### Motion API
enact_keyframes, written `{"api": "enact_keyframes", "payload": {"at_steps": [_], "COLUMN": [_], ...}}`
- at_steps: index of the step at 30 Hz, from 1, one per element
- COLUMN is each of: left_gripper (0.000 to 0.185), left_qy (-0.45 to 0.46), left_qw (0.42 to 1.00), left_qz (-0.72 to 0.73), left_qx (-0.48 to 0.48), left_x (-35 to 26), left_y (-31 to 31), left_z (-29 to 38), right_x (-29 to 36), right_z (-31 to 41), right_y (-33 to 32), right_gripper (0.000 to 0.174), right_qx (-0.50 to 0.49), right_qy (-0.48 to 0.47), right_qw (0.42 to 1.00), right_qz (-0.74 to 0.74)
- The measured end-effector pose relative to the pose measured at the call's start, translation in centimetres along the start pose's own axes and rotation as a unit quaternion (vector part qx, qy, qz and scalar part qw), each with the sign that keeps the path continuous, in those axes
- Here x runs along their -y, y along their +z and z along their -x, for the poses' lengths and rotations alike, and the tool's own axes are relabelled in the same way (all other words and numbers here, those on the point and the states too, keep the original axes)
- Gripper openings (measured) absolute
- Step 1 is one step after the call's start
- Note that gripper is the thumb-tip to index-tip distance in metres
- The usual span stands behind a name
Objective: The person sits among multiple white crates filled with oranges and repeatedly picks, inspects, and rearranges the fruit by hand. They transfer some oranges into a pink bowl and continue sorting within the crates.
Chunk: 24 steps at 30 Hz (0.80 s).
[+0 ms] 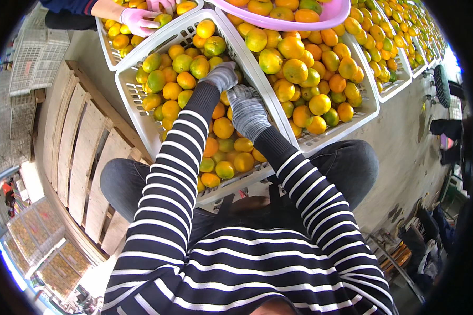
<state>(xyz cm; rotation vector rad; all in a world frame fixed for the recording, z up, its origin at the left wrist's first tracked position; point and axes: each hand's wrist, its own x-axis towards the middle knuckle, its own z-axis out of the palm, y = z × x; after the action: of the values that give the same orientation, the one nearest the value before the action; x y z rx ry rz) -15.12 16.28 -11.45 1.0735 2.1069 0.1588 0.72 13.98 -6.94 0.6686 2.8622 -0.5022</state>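
My left hand [220, 76], in a grey knit glove, reaches into a white plastic crate [240, 184] of orange and green-tinged mandarins [172, 90]. Its fingers bend down among the fruit near the crate's right wall. Just below and to the right is my right hand [248, 110], gloved alike, with curled fingers close to the left hand. A mandarin [224, 98] shows partly between the two hands. The gloves hide the fingertips, so whether either hand grips a fruit cannot be seen. The crate stands directly before me, between my knees.
A second crate of mandarins [319, 104] adjoins on the right, with a pink basin [283, 25] of fruit over its far end. More filled crates [394, 84] run beyond. A co-worker's gloved hand [140, 21] touches fruit at upper left. Wooden pallets [79, 145] lie at left.
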Motion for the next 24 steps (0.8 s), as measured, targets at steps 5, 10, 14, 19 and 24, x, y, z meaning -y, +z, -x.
{"api": "enact_keyframes", "payload": {"at_steps": [5, 10, 14, 19, 24], "left_gripper": [0.037, 0.031, 0.051, 0.079, 0.085], "left_qy": [-0.011, 0.105, 0.056, 0.013, -0.021], "left_qw": [0.994, 0.991, 0.976, 0.979, 0.993], "left_qz": [0.092, 0.073, -0.09, -0.054, 0.006], "left_qx": [0.05, 0.023, -0.191, -0.199, -0.117], "left_x": [2.0, 1.7, 5.0, 4.5, 5.1], "left_y": [-0.4, -5.0, -8.1, -5.4, -7.3], "left_z": [-0.6, 0.5, 0.8, 0.0, 0.9], "right_x": [0.9, 0.1, 1.0, 0.8, 0.7], "right_z": [-0.9, -1.4, -1.4, -1.4, -1.7], "right_y": [0.7, 0.1, 0.7, 1.0, 0.4], "right_gripper": [0.06, 0.068, 0.065, 0.064, 0.063], "right_qx": [-0.035, 0.057, 0.021, 0.027, 0.014], "right_qy": [0.008, 0.011, -0.008, -0.001, 0.005], "right_qw": [0.999, 0.996, 0.995, 0.995, 0.996], "right_qz": [0.016, 0.064, 0.097, 0.091, 0.085]}}
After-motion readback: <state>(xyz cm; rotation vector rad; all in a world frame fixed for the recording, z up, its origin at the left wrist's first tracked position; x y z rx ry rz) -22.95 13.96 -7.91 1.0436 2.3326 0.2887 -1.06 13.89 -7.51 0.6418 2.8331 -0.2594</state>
